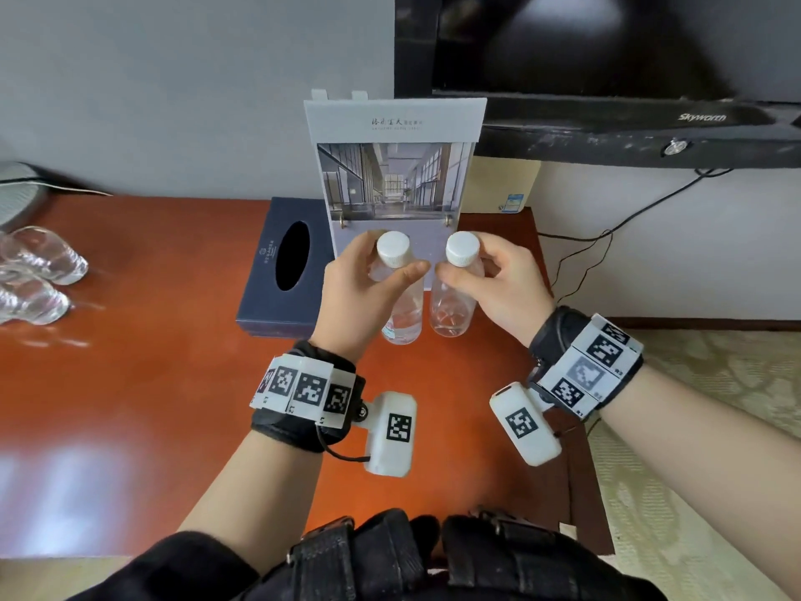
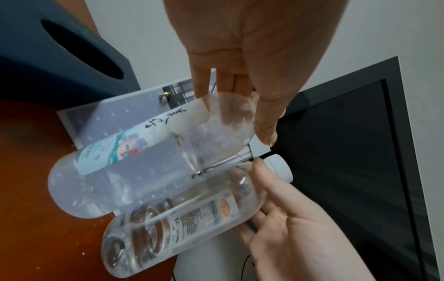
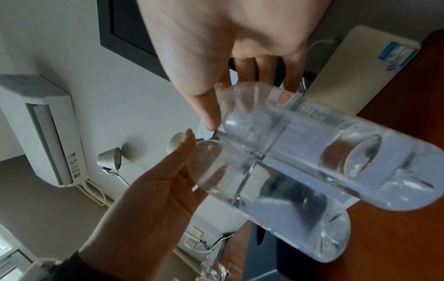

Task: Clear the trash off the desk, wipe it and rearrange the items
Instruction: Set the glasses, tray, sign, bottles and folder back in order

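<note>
Two clear water bottles with white caps stand side by side on the red-brown desk point(image 1: 130, 362), in front of a standing brochure display point(image 1: 394, 167). My left hand point(image 1: 368, 279) grips the shoulder of the left bottle point(image 1: 401, 314), thumb across its front. This bottle point(image 2: 134, 161) carries a blue cartoon label. My right hand point(image 1: 490, 279) grips the shoulder of the right bottle point(image 1: 453, 305), whose barcode label point(image 2: 204, 214) faces the left wrist camera. The right wrist view has the right bottle point(image 3: 336, 152) above the left bottle point(image 3: 276, 205). The two thumbs nearly touch.
A dark blue tissue box point(image 1: 286, 271) lies just left of the bottles. Upturned glasses point(image 1: 39, 271) sit at the desk's far left. A black television point(image 1: 607, 67) hangs at the upper right, with cables point(image 1: 607, 236) beyond the desk's right edge point(image 1: 563, 340).
</note>
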Action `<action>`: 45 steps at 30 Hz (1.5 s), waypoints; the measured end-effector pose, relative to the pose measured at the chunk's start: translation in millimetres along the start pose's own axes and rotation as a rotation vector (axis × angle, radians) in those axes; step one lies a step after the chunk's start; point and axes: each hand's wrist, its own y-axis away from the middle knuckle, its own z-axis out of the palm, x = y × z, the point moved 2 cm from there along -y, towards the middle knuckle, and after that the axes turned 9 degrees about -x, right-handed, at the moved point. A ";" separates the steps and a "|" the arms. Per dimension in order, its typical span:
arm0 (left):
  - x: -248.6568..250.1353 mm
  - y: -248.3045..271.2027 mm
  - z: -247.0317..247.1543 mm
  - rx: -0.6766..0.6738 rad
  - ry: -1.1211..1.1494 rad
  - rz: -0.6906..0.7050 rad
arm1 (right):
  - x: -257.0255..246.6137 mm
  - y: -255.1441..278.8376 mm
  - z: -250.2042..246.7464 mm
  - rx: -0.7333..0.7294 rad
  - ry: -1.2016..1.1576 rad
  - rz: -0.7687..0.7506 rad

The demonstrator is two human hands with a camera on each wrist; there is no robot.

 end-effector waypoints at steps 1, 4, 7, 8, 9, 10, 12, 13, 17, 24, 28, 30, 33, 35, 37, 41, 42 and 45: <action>-1.6 4.5 -3.8 0.008 -0.002 -0.008 | -1.5 1.0 4.8 -0.013 -0.001 0.004; -3.8 16.4 -18.2 0.033 0.007 -0.035 | -7.6 2.9 19.1 -0.033 -0.002 0.012; -5.9 26.7 -35.5 0.067 0.007 -0.046 | -14.3 3.1 35.0 -0.055 0.011 0.022; -7.1 30.3 -41.6 0.074 0.005 -0.048 | -16.8 3.1 40.9 -0.064 0.017 0.023; -8.5 34.2 -47.9 0.081 0.003 -0.051 | -19.4 3.2 47.2 -0.073 0.021 0.022; -9.6 38.2 -54.6 0.091 -0.002 -0.059 | -22.3 3.0 53.8 -0.082 0.022 0.023; -11.5 46.0 -68.7 0.105 -0.005 -0.074 | -28.6 2.0 68.0 -0.096 0.019 0.019; -12.6 49.4 -76.1 0.110 -0.003 -0.077 | -31.6 1.3 75.8 -0.101 0.018 0.018; -19.2 63.7 -109.6 0.143 -0.015 -0.090 | -48.0 1.1 109.9 -0.134 0.018 0.014; -31.1 86.5 -178.4 0.170 -0.014 -0.085 | -83.3 -1.6 176.7 -0.201 0.040 -0.031; -38.7 99.4 -222.9 0.191 -0.015 -0.086 | -101.5 -5.2 219.0 -0.226 0.052 -0.044; -43.2 105.6 -244.2 0.207 -0.034 -0.083 | -110.5 -7.6 239.5 -0.247 0.055 -0.049; -52.0 115.9 -276.7 0.241 -0.048 -0.085 | -122.0 -12.0 271.5 -0.280 0.062 -0.055; -58.1 123.0 -297.4 0.261 -0.049 -0.085 | -129.5 -14.4 292.8 -0.298 0.067 -0.062; -64.6 129.6 -316.4 0.269 -0.051 -0.087 | -136.0 -16.6 313.7 -0.308 0.076 -0.070; -76.8 141.3 -354.5 0.276 -0.072 -0.090 | -150.0 -19.0 355.3 -0.307 0.087 -0.092; -80.4 143.5 -363.6 0.277 -0.078 -0.093 | -153.0 -19.7 365.2 -0.306 0.086 -0.095; -89.9 148.6 -388.6 0.282 -0.076 -0.102 | -161.4 -21.6 392.4 -0.314 0.072 -0.088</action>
